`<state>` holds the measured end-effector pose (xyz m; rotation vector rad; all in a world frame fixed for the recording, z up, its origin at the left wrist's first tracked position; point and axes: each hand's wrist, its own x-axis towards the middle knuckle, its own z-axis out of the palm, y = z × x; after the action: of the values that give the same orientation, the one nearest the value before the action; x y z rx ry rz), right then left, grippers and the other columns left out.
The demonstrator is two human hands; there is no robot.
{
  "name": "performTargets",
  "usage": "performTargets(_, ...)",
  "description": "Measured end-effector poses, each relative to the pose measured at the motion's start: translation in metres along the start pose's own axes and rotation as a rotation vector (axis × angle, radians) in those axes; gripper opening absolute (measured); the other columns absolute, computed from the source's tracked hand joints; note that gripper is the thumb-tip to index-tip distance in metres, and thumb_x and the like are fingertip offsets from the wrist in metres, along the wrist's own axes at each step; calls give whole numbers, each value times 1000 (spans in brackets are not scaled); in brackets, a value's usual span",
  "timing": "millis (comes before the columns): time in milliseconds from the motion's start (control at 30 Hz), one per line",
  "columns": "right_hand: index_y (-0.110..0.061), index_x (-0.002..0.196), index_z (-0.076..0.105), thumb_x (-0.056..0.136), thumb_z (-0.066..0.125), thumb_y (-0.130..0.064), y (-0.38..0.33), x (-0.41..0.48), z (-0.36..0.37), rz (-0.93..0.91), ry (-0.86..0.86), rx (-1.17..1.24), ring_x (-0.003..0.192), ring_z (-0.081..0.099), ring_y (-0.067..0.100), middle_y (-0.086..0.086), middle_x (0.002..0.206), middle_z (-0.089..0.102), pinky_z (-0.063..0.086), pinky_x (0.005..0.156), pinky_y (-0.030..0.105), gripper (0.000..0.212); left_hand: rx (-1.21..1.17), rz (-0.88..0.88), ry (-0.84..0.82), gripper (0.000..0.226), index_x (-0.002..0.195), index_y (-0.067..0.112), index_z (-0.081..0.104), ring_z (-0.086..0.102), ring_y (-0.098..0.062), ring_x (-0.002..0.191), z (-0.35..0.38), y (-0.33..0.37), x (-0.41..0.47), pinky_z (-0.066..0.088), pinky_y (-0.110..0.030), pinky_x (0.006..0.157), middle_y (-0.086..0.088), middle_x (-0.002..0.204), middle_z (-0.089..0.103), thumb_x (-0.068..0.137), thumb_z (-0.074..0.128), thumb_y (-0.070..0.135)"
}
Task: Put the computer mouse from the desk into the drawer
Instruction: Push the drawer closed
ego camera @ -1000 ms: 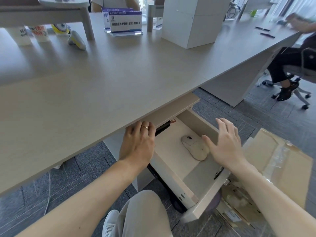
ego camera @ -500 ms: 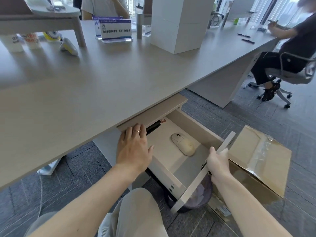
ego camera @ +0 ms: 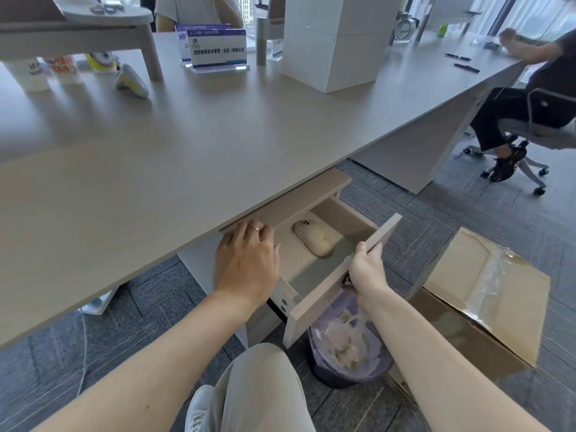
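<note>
A cream computer mouse [ego camera: 312, 241] lies inside the open drawer [ego camera: 314, 302] under the grey desk [ego camera: 187, 145]. My right hand [ego camera: 366, 268] grips the top edge of the drawer's front panel. My left hand [ego camera: 247, 260], with a ring on one finger, rests palm down on the drawer's left side, just below the desk edge, holding nothing. The back of the drawer is hidden under the desk.
An open cardboard box [ego camera: 486, 294] sits on the floor to the right, and a lined waste bin [ego camera: 349, 350] stands under the drawer front. A white box [ego camera: 339, 42], name signs [ego camera: 218, 48] and cups [ego camera: 34, 73] stand on the desk. Another person sits on a chair [ego camera: 536, 120] at the right.
My right hand left the mouse in the drawer and took hold of the drawer front. The drawer has slid partly inward under the desk.
</note>
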<state>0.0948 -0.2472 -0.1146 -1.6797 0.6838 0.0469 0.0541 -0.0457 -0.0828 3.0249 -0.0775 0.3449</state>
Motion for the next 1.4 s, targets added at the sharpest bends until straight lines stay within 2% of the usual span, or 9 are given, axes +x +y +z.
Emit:
performTargets(100, -37, 159, 12, 102, 28, -47, -2, -2, 9, 8, -31, 23, 119, 57, 34, 4, 151, 41, 58, 85, 57, 60, 16, 5, 17, 27, 116, 14, 65, 62, -24, 106, 1, -2, 1, 52, -38, 85, -4, 113, 69, 96, 48, 18)
performTargets(200, -38, 159, 15, 105, 28, -42, -5, -7, 20, 19, -77, 58, 119, 52, 29, 1, 151, 40, 58, 86, 56, 56, 28, 12, 17, 35, 114, 13, 67, 63, -25, 103, 2, -5, 1, 52, -37, 81, -5, 111, 70, 85, 47, 6)
performTargets(300, -39, 159, 18, 107, 28, -37, -7, -10, 32, 41, -138, 133, 109, 48, 21, -6, 145, 41, 57, 88, 56, 53, 20, 26, 1, 45, 114, 13, 66, 63, -26, 104, 0, -6, 2, 53, -38, 81, -4, 112, 69, 76, 41, 12)
performTargets(467, -41, 159, 17, 109, 33, -21, -11, -19, 53, 80, -195, 232, 116, 40, 16, -7, 160, 31, 56, 89, 59, 57, 44, 14, 8, 37, 112, 14, 67, 64, -26, 100, 3, -9, 3, 53, -38, 74, -4, 106, 69, 80, 48, 6)
performTargets(700, -41, 160, 10, 106, 40, -12, -17, -23, 81, 17, -234, 223, 112, 40, 14, -2, 165, 23, 58, 86, 55, 68, 14, 30, 32, 47, 105, 15, 69, 65, -26, 97, 7, -12, 5, 53, -39, 72, -4, 101, 70, 81, 29, 7)
performTargets(933, -37, 160, 14, 104, 44, -7, -24, -19, 100, 20, -297, 265, 111, 52, 21, 1, 157, 39, 58, 85, 56, 70, -25, 20, 8, 50, 105, 15, 70, 66, -28, 97, 6, -14, 7, 54, -39, 73, -4, 101, 70, 80, 27, 11)
performTargets(1067, -40, 160, 8, 103, 43, -4, -26, -18, 109, 16, -279, 246, 94, 60, 21, 4, 157, 38, 59, 84, 53, 76, -25, 27, 17, 49, 108, 15, 70, 66, -26, 98, 6, -16, 6, 53, -38, 73, -2, 103, 71, 81, 29, 12)
performTargets(1233, -39, 161, 8, 103, 43, -4, -25, -16, 110, 4, -275, 232, 102, 55, 23, 5, 159, 38, 59, 83, 53, 76, -17, 24, 32, 44, 106, 17, 70, 66, -25, 96, 8, -18, 6, 51, -37, 72, -1, 101, 70, 82, 34, 11)
performTargets(1400, -39, 160, 7, 100, 40, 1, -28, -13, 111, 16, -283, 219, 97, 65, 25, 5, 150, 47, 63, 63, 41, 79, -7, 25, 33, 43, 107, 16, 70, 65, -26, 97, 10, -18, 7, 51, -37, 74, -1, 103, 70, 81, 36, 9)
